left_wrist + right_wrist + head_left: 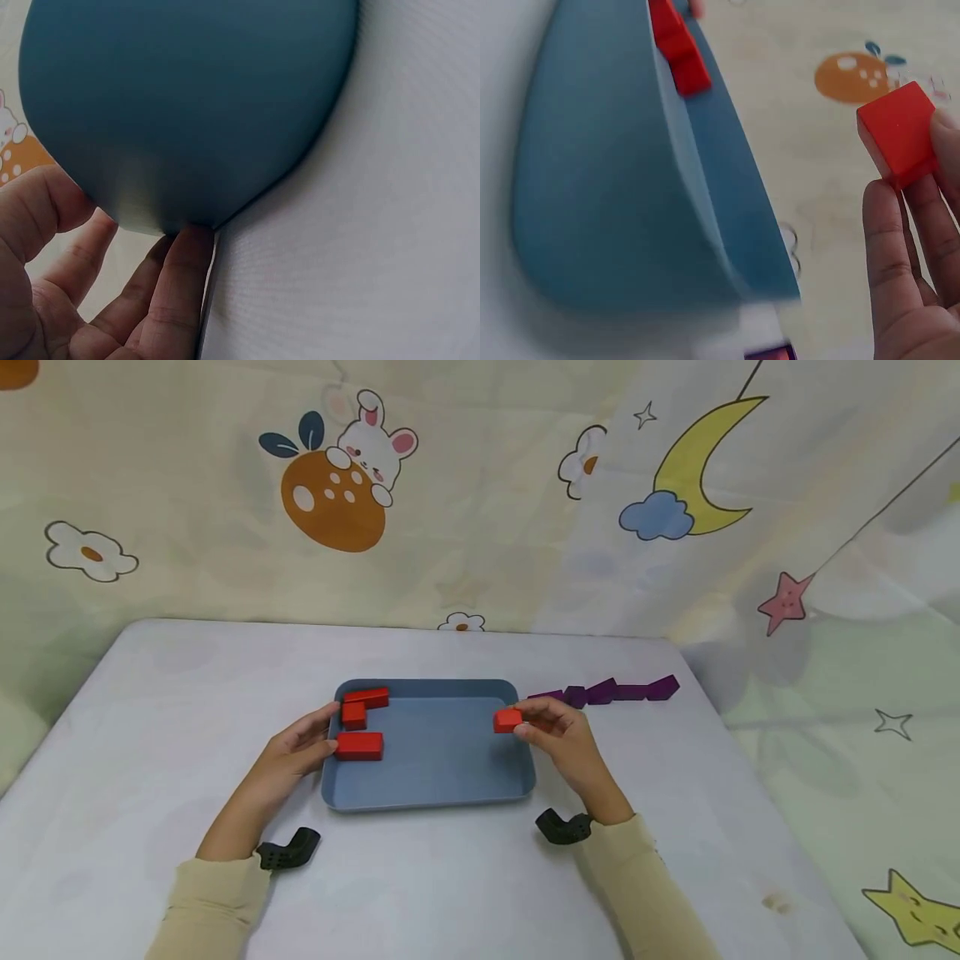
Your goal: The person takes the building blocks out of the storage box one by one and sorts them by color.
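Note:
My right hand (558, 739) pinches a small red block (507, 721) between thumb and fingertips, over the right end of a blue-grey rectangular tray (442, 789). The right wrist view shows the red block (900, 135) up close, with a square face. At the tray's left end, my left hand (296, 747) holds the edge, thumb at the rim and fingers against the outer wall. The thumb tip is right beside a red oblong block (360, 747) in the tray. Behind that lie a shorter red block (354, 716) and a long red one (366, 697).
Several purple blocks (630, 692) lie in a row behind the tray's right corner. The tray stands on a white table (420, 893). A printed cloth (480, 510) hangs behind it. Black wrist mounts (562, 827) stick out below both hands.

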Tool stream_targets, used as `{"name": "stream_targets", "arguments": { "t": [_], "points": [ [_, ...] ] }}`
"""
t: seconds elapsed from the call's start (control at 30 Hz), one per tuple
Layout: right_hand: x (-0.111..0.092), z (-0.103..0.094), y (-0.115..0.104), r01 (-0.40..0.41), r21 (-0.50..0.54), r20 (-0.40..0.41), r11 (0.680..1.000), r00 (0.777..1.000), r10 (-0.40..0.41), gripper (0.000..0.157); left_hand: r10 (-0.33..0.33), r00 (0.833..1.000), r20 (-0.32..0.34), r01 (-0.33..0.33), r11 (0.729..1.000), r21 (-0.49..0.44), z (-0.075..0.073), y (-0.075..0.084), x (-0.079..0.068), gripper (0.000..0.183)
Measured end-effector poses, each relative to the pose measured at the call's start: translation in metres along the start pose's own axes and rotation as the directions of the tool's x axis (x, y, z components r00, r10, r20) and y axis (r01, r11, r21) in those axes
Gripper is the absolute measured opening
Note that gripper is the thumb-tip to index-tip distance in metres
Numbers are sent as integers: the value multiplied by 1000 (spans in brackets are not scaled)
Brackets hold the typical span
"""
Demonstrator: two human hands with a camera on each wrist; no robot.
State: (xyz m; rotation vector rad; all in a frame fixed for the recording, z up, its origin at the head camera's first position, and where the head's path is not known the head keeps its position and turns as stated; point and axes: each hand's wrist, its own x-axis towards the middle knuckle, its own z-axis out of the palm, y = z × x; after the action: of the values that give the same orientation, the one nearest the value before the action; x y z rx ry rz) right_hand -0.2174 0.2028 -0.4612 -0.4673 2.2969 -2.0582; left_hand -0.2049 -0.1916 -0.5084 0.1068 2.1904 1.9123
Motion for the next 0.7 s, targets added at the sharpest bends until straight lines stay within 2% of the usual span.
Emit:
{"name": "stream_targets", "arguments": {
  "t": [0.23, 0.37, 0.53, 0.7],
  "points": [
    [-7, -54, 7, -33, -132, -109, 991, 994, 19, 33, 2, 1000, -7, -2, 1000, 10, 1, 1, -1, 62],
    [-10, -78, 14, -59, -169, -140, 984, 990, 35, 35, -3, 1000, -11, 4, 1000, 17, 2, 1, -1, 62],
    [-10, -101, 23, -129, -228, -187, 965, 979, 87, 36, -14, 1000, -15, 14, 999, 32, 2, 2, -3, 62],
    [-8, -115, 33, -180, -237, -210, 955, 969, 130, 38, -12, 1000, -14, 13, 1000, 24, 3, 3, -2, 63]
  ]
}}
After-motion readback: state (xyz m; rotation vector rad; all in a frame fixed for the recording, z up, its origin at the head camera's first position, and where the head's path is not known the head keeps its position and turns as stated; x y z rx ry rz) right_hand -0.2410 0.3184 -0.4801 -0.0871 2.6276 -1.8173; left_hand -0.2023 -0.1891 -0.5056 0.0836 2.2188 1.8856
